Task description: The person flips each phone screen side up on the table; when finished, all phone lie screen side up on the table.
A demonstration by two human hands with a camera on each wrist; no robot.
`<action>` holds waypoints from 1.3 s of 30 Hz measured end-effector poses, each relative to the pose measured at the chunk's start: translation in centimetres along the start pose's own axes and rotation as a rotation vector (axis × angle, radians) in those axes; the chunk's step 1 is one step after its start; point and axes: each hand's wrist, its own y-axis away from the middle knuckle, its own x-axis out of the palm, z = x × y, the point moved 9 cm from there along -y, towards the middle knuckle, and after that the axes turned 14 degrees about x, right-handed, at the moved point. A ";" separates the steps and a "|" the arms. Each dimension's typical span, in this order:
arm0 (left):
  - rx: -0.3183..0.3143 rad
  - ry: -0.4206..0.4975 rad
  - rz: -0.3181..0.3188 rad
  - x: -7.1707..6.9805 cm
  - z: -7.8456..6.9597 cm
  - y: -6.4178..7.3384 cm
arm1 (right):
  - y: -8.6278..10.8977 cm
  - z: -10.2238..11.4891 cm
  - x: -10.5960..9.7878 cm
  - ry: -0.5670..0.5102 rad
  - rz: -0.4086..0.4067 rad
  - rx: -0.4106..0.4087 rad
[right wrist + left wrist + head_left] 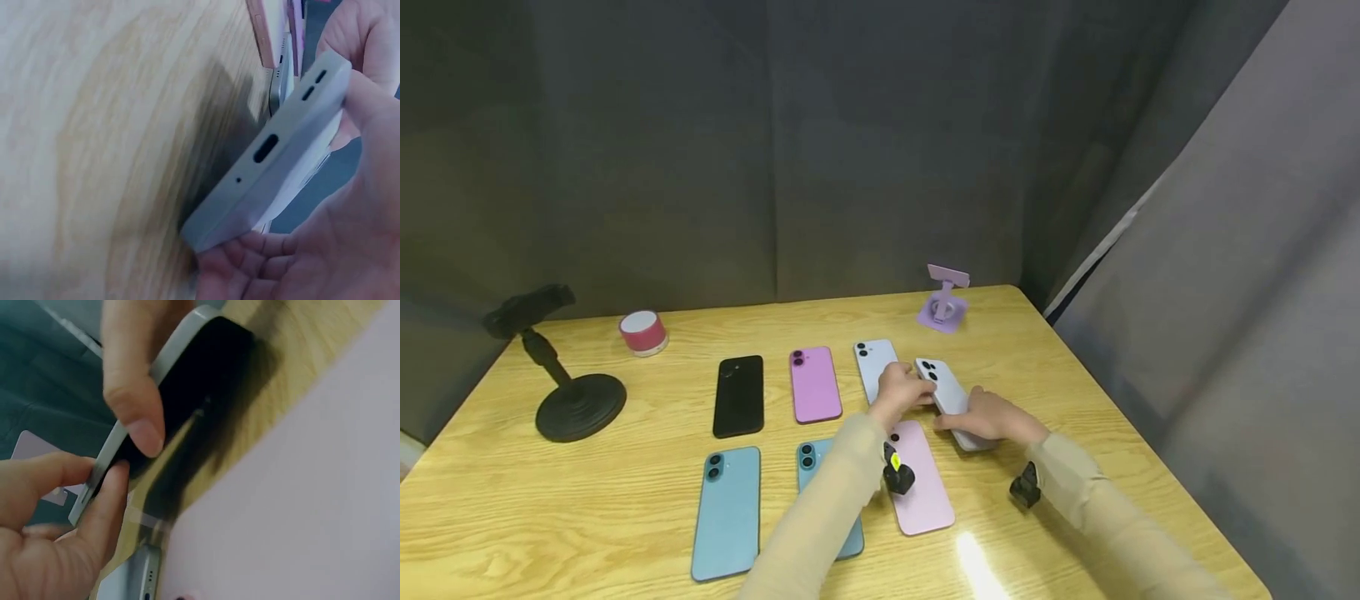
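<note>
A white smartphone (950, 385), camera side up, is held tilted between both hands, its left edge raised off the table. My left hand (901, 390) pinches the upper left edge between thumb and fingers. The right hand (992, 417) grips the lower part, thumb on the left edge and fingers at the far side. In the left wrist view the phone's dark screen (215, 359) faces down toward the wood. The right wrist view shows its bottom edge with the charging port (266, 149). A pale blue phone (871, 358) lies behind the left hand, partly covered; a light pink phone (922, 483) lies below it.
On the wooden table (640, 500) lie a black phone (739, 396), a purple phone (816, 385) and two blue phones (727, 512). A black stand (580, 408) and a pink-and-white round item (643, 333) are at left. A lilac phone stand (943, 308) is at the back.
</note>
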 end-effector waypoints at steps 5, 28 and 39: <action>-0.002 0.121 0.095 0.9 -0.2 -0.1 | 0.4 -0.5 -0.3 -0.093 0.010 -0.051; -0.011 0.409 0.487 2.7 -1.1 1.5 | 2.5 0.7 0.4 -0.298 0.157 -0.405; 0.029 0.382 0.431 2.4 -0.7 1.5 | 2.7 0.9 -1.5 -0.318 0.023 -0.455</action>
